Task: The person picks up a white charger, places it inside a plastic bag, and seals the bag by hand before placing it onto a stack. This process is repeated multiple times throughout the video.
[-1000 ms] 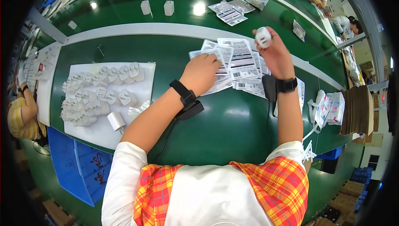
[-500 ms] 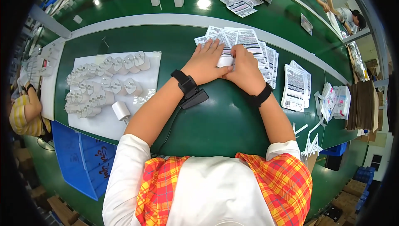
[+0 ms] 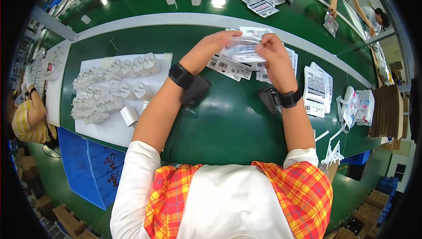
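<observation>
My left hand (image 3: 218, 42) and my right hand (image 3: 271, 49) are raised together over the green table (image 3: 228, 120), and both grip a clear plastic packet (image 3: 242, 49) with a printed label between them. Whatever is inside the packet is hidden by my fingers. Under my hands lies a spread of similar flat labelled packets (image 3: 226, 65). A black band sits on each of my wrists.
A white sheet (image 3: 110, 127) at my left carries several white plug adapters (image 3: 112, 90) in rows. More packet stacks (image 3: 317, 88) lie at right, beside brown cardboard pieces (image 3: 387, 111). A blue bin (image 3: 90, 166) stands at lower left. Other people work at the left edge and the far right.
My hands lifted from the packet pile on the table and now hold one packet up between them. One second ago my right hand alone held a small white adapter high.
</observation>
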The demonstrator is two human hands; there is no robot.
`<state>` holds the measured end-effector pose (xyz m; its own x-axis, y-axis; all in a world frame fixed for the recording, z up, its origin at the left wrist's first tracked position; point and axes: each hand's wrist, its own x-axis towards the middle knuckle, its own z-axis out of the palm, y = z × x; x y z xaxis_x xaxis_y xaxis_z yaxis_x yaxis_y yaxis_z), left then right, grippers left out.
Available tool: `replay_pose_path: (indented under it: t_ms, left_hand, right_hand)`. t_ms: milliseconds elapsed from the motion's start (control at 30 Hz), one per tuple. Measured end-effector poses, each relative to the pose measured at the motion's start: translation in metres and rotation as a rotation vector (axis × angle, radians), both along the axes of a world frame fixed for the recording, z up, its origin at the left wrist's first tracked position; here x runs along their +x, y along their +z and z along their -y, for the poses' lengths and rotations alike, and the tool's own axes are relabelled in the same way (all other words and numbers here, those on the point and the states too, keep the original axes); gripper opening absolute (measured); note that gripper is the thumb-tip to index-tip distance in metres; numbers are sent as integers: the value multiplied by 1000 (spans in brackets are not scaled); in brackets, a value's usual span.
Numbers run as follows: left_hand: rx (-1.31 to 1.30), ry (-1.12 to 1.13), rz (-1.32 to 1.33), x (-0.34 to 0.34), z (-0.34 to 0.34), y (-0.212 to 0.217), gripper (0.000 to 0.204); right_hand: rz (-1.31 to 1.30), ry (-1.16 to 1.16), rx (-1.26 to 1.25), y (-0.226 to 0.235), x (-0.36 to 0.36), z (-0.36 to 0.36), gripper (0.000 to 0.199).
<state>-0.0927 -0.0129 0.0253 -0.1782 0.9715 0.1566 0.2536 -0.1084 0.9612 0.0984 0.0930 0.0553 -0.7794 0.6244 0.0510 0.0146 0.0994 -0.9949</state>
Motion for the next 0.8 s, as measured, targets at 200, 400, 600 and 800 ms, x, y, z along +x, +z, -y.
replay_pose_path:
  t_ms: [200,400,600,800]
  left_hand:
    - [181,166,83,14,0,-3,36]
    - [23,191,228,21,-1,-10,36]
    - [47,345,443,37,-5,-12,33]
    - [151,344,345,26,-15,-16,30]
  right_hand:
    - [-288,30,-646,20,6,1,24]
    - [21,-16,-142,-6,5,-6,28]
    - [103,-180,-44,-17,-4,8,26]
    - [59,-176,66,-18,-3,-13,19]
